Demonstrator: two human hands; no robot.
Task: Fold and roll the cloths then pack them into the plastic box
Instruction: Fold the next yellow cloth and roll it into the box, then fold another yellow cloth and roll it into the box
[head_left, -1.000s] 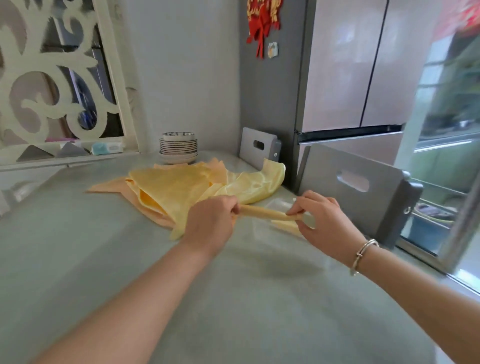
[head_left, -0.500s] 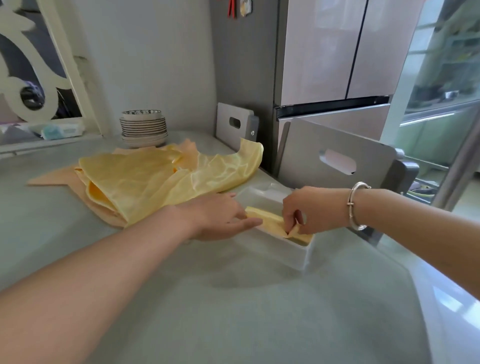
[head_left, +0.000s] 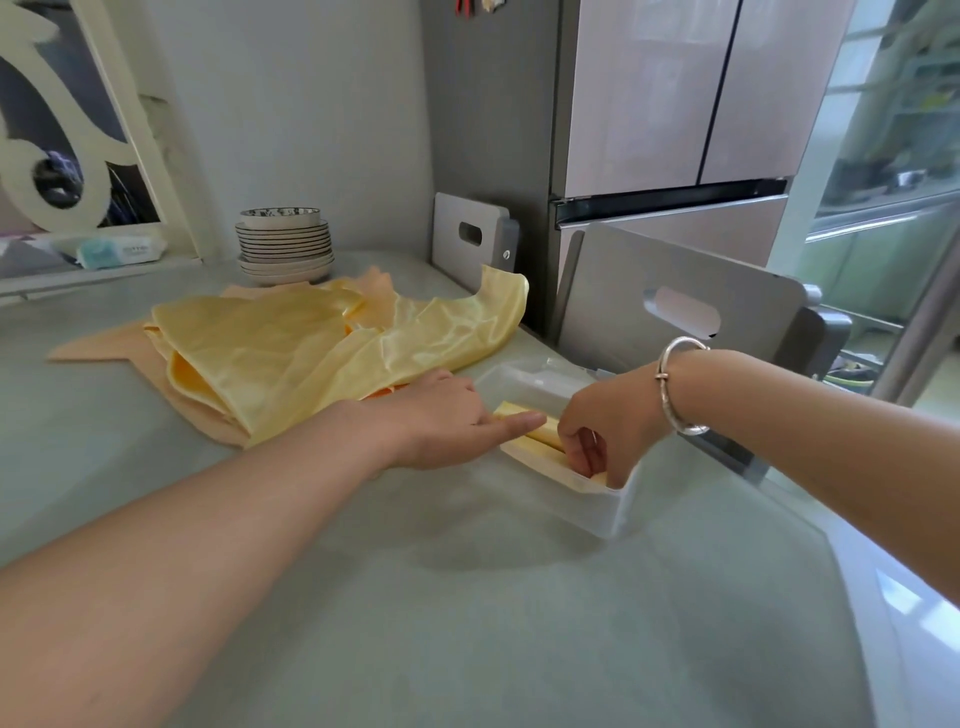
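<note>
From the head camera we are seating a rolled cloth (head_left: 524, 434) in the plastic box (head_left: 613, 512), which stands on the grey-green counter (head_left: 467, 597) near its right edge. Our left hand (head_left: 441, 421) lies nearly flat, its fingers straight, and the tip of a finger presses on the near end of the roll at the box's left end; it grips nothing. Our right hand (head_left: 608, 421), with a silver bracelet (head_left: 675, 384) on the wrist, reaches down into the box with its fingers curled round the other end of the roll, pinching it.

To do this well, we judge, we should keep the roll tight while it goes down: press both ends together so that it lies along the near wall and does not spring open, and let go with the right hand only when the wall holds it. Packing it hard against that side would leave room behind for the rest. Whether other rolls already lie under it we cannot tell; our right hand hides that part.

Around us, the pile of loose cloths (head_left: 322, 353), yellow over peach, lies just behind the left hand and touches the box's far left corner. A stack of plates (head_left: 285, 244) stands behind it by the wall. Two grey boards (head_left: 670, 306) lean by the fridge (head_left: 675, 104), the nearer one close behind the box. Nothing blocks the box's opening, though a drooping yellow corner could drag in.
</note>
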